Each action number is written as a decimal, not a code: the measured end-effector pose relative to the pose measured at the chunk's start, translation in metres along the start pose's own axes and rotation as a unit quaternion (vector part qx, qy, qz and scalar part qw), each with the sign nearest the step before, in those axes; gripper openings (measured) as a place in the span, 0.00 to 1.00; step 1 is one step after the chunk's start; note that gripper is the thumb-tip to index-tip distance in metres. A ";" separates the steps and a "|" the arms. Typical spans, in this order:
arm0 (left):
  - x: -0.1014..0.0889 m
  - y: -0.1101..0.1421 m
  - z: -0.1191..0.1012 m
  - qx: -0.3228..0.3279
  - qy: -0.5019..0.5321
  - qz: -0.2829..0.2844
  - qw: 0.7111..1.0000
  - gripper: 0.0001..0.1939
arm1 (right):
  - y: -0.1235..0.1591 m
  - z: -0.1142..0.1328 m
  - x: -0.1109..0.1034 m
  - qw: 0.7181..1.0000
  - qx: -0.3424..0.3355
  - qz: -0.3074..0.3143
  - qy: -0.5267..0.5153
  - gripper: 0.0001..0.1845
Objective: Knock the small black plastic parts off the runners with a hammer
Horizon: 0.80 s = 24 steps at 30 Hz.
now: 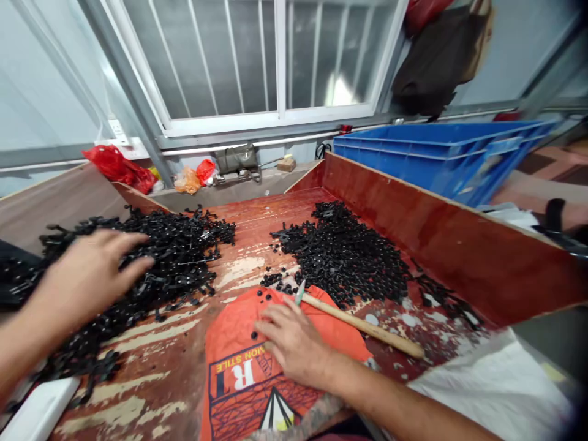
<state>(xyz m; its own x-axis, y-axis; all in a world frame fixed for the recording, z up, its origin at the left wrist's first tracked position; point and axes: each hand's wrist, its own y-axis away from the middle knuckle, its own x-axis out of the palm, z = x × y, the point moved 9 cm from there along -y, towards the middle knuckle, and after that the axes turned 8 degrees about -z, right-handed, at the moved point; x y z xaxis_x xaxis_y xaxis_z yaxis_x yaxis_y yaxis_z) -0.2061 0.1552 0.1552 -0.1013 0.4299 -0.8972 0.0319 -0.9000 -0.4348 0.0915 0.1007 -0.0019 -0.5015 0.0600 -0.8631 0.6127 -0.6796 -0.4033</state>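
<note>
My left hand (pixel 98 263), slightly blurred, reaches over the left heap of small black plastic parts (pixel 172 245). Its thumb and fingers are apart, with nothing visible between them. Low over an orange printed cloth (pixel 239 324) is my right hand (pixel 291 343), its fingers curled around a small tool with a pale green pointed tip (pixel 300 293). Most of that tool is hidden by the hand. A few loose black pieces (pixel 254 335) lie on the cloth near my fingertips. Just right of the hand, a wooden stick (pixel 367 327) lies slantwise across the cloth.
Another heap of black parts (pixel 349 257) covers the table's right side, beside a raised wooden side board (pixel 436 226). Beyond the board stands a blue crate (pixel 395 150). A white object (pixel 41 410) lies at front left; white sheeting (pixel 496 386) is at front right.
</note>
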 end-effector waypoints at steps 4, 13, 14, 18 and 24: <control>0.074 0.063 -0.110 0.102 0.218 0.185 0.953 0.17 | -0.011 -0.077 -0.041 0.991 0.113 -0.011 0.071 0.17; 0.165 0.010 -0.181 0.039 0.168 0.236 0.956 0.11 | -0.018 -0.144 -0.047 0.984 0.145 0.071 0.079 0.13; 0.173 0.004 -0.192 0.039 0.169 0.237 0.956 0.10 | -0.026 -0.140 -0.038 0.984 0.137 0.083 0.077 0.12; 0.200 -0.007 -0.237 0.037 0.183 0.255 0.949 0.05 | -0.072 -0.131 0.001 0.982 0.116 0.118 0.086 0.15; 0.193 -0.006 -0.208 -0.008 0.226 0.218 0.950 0.07 | -0.103 -0.114 0.032 0.985 0.010 0.163 0.049 0.18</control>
<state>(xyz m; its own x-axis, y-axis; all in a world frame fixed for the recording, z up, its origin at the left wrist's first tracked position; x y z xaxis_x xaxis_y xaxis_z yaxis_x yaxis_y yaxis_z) -0.0187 0.2586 -0.0310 0.3616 0.0083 -0.9323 -0.0114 -0.9998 -0.0133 0.0818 0.2557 -0.0227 -0.2178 -0.0953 -0.9713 0.7193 -0.6884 -0.0937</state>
